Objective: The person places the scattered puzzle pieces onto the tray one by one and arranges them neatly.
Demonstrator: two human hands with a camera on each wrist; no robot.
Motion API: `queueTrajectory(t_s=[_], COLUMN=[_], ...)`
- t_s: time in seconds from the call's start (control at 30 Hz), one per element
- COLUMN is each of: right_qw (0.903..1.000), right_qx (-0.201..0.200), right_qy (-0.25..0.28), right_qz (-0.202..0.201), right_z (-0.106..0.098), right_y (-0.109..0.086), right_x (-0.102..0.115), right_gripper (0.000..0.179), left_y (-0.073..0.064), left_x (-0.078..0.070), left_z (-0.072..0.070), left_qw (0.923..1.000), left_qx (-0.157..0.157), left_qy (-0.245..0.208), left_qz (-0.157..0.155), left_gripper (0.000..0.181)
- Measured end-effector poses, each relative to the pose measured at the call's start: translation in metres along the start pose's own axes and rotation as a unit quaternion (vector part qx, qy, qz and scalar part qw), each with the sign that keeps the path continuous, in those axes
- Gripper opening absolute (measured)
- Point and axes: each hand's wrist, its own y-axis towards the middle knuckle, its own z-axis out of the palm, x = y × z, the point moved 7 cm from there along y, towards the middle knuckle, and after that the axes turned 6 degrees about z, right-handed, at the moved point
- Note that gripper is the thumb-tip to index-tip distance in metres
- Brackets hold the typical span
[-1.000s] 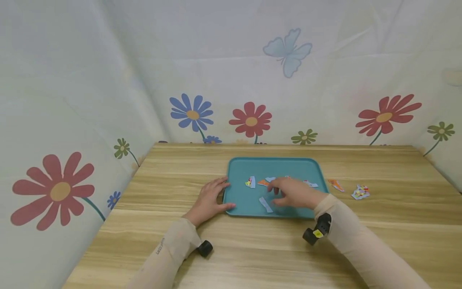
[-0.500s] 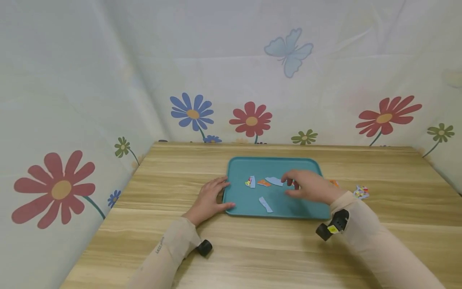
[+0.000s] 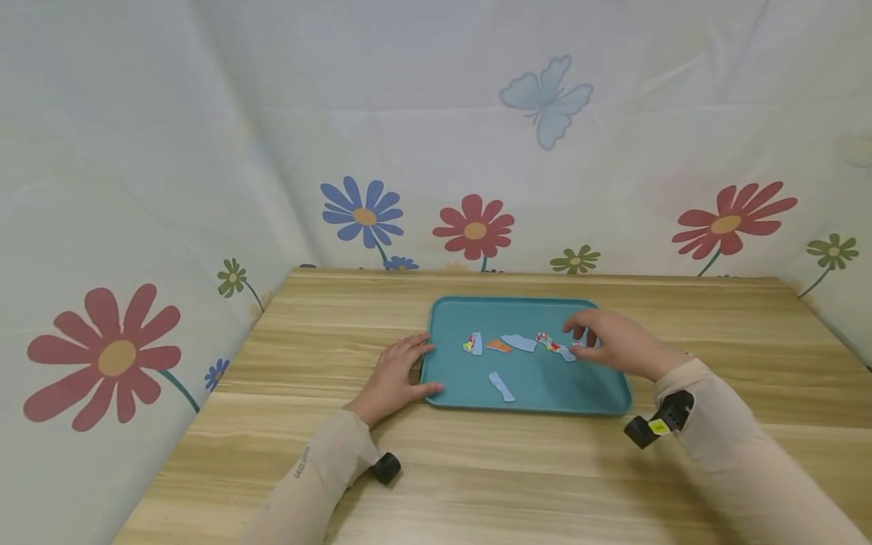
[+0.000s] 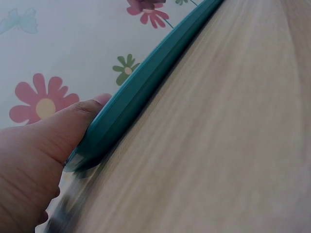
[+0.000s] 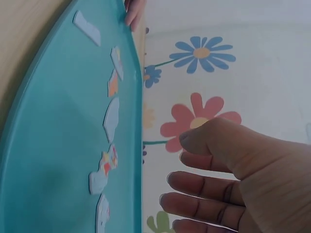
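Observation:
A teal tray (image 3: 470,382) lies on the wooden table with a row of irregular cut pieces on it. My left hand (image 3: 393,381) rests at the tray's left edge, fingers extended; in the left wrist view its thumb (image 4: 73,121) lies over the rim. My right hand (image 3: 616,344) hovers above the tray's right part, fingers loosely bent and holding nothing. Beneath its fingertips is a piece partly hidden in the head view, seen as a pale piece (image 5: 102,213) in the right wrist view. Left of it lies a red, yellow and pale blue piece (image 3: 553,346).
Further left sit a pale blue piece (image 3: 519,343), an orange piece (image 3: 499,346) and a colourful piece (image 3: 473,344). A pale strip (image 3: 502,386) lies nearer the front. My right hand and sleeve (image 3: 736,439) cover the table right of the tray. A flowered cloth (image 3: 613,166) hangs behind.
My right hand has moved rightward over the tray, uncovering the pale blue piece and the red-and-yellow one, and now hides the pieces on the table at right. The left hand stays still.

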Motion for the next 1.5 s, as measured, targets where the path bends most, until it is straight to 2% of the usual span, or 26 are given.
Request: queueTrajectory(t_s=[0.5,0.6,0.8,1.5], right_qw=[0.9986,0.9976,0.9948,0.9898], right_qx=[-0.044,-0.05,-0.048,-0.027], right_qy=[-0.006,-0.006,-0.005,0.002], right_qz=[0.029,0.046,0.09,0.14], right_z=[-0.008,-0.009,-0.006,0.011], right_y=[-0.019,-0.023,-0.028,-0.03], right_x=[-0.038,-0.048,-0.067,-0.104], right_gripper=[0.028,0.03,0.031,0.033], left_y=[0.0,0.0,-0.001,-0.002], left_x=[0.0,0.0,0.0,-0.001], left_z=[0.0,0.0,0.001,0.002], left_qw=[1.0,1.0,1.0,1.0], left_qx=[-0.002,-0.004,-0.001,-0.001], left_qy=[0.0,-0.001,-0.004,-0.001], left_qz=[0.003,0.005,0.006,0.001], left_gripper=[0.075,0.075,0.076,0.075])
